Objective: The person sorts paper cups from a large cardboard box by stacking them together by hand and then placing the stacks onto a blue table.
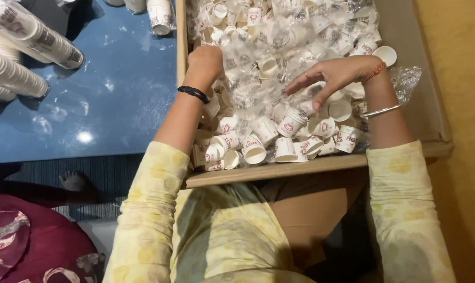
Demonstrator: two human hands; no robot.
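A big cardboard box (279,170) in front of me holds several small white paper cups (279,147) with red print, lying loose under and around a crumpled clear plastic bag (279,36). My left hand (205,62) is pushed down among the cups at the box's left side, fingers hidden, a black band on its wrist. My right hand (334,76) hovers over the middle of the pile with fingers spread and curled, fingertips touching cups and plastic. It wears a metal bangle and a red thread.
Stacked sleeves of paper cups (28,47) lie on the glossy blue table (101,105) at left. More cup stacks (159,15) stand at the table's far edge. Another person's bare foot (74,182) and maroon patterned clothing (28,241) are at lower left.
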